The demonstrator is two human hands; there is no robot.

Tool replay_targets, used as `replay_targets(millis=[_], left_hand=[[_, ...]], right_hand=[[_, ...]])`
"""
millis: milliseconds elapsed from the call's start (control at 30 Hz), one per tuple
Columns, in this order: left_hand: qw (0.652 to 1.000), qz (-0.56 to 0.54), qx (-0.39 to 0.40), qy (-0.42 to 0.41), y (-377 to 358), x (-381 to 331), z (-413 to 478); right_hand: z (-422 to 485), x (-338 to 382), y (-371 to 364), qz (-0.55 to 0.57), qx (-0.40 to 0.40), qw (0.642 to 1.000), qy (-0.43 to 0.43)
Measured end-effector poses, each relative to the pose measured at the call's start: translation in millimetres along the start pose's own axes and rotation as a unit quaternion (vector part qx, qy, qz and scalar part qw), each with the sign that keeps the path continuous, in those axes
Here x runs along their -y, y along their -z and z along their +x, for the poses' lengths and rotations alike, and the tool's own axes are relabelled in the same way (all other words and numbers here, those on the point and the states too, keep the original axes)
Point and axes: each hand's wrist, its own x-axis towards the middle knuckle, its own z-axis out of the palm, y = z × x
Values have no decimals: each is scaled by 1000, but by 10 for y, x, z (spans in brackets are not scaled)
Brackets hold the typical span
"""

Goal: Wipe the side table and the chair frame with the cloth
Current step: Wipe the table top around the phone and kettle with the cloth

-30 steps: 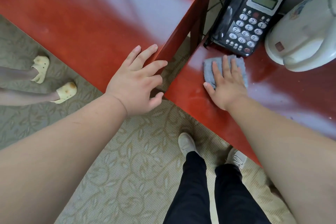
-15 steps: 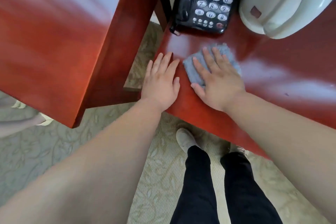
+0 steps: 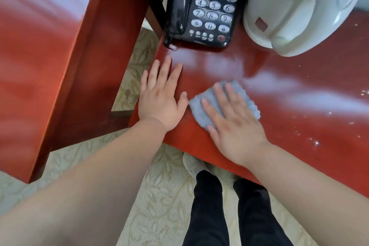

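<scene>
Cloth (image 3: 198, 110): small, grey-blue, with a scalloped edge. It lies flat on the side table (image 3: 299, 118), near the front-left corner of the glossy red top.

Right hand (image 3: 234, 126): palm down on the cloth, fingers straight and slightly spread, pressing it to the surface. No pinch and no curl. The cloth's left edge and far right edge show past the hand.

Left hand (image 3: 159, 102): flat on the bare table top just left of the cloth, at the table's left edge. Its fingers are straight, lightly fanned and pointing away from the body, and it holds nothing. The thumb tip is very close to the cloth's left corner — contact cannot be told.

Table top: pale sheen streaks run across the middle, and small white specks (image 3: 316, 142) are scattered toward the right side.

Behind the hands, a black telephone (image 3: 208, 8) with silver number keys sits at the back-left of the table, handset in its cradle. Just right of it stands a white appliance (image 3: 299, 6) with a rounded lid, close enough that the gap cannot be judged.

Chair frame (image 3: 93, 62): red wood, left of the table — patterned beige carpet (image 3: 159, 205) shows in the gap between them.

Below: the person's legs in black trousers (image 3: 209, 215), and one light shoe (image 3: 192, 164) at the table's front edge.
</scene>
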Motion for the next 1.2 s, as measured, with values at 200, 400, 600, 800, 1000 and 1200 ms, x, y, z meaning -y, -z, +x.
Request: replay_targets(millis=[200, 400, 600, 800, 1000, 1200], left_hand=[[1000, 10, 22, 10, 21, -10, 36], [1000, 12, 16, 5, 22, -1, 33], [1000, 4, 15, 8, 26, -10, 43], [1000, 3, 21, 15, 27, -23, 34], [1000, 1, 14, 13, 20, -16, 27], [1000, 1, 16, 13, 27, -19, 23]], right_hand=[[847, -364, 98, 31, -62, 974, -214], [83, 46, 43, 45, 0, 999, -28], [441, -345, 103, -11, -37, 991, -132], [623, -298, 89, 35, -48, 987, -149], [5, -63, 53, 2, 30, 998, -58], [794, -233, 100, 5, -10, 961, -275]])
